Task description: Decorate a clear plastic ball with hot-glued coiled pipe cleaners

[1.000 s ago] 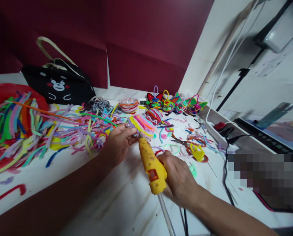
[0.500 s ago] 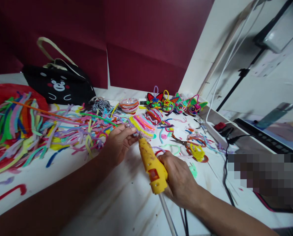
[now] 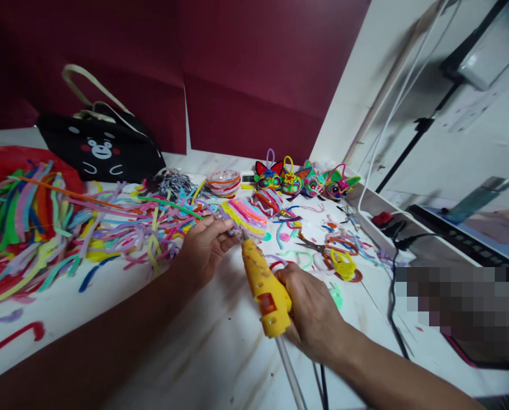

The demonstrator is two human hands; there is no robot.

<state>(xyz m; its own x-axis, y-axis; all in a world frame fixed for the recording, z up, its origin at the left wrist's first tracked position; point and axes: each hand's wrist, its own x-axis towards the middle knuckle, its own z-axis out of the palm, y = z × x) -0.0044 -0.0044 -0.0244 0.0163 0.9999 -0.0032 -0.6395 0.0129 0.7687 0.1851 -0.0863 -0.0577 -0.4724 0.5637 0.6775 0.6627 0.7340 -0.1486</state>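
Head view: the striped piece (image 3: 245,215) is held over the white table (image 3: 194,347), in front of the striped bowl (image 3: 223,182) and the striped ball (image 3: 268,201). Its near left edge is pinched between the thumb and fingers of the left hand (image 3: 205,247). By the right hand (image 3: 309,304) the glue gun (image 3: 260,279) is gripped, with the fingers wrapped round its handle; whether the trigger is being squeezed cannot be told, as it is hidden.

Since half a second ago, the striped piece has been turned slightly in the left hand and shifted a little to the left, so that a yellow band is now shown along its upper left. The glue gun has been kept almost in place, its nozzle (image 3: 244,234) pointed at the near edge of the striped piece. From this it is judged that the edge is being fed past the nozzle, rather than the nozzle being carried along it. Contact between the two cannot be made out, nor can any fresh glue be seen.

The glue stick (image 3: 290,370) is seen jutting from the rear of the glue gun. To the right, the scissors (image 3: 316,247) are left lying among scraps; to the left, coloured strips (image 3: 121,216) are heaped near the left hand.
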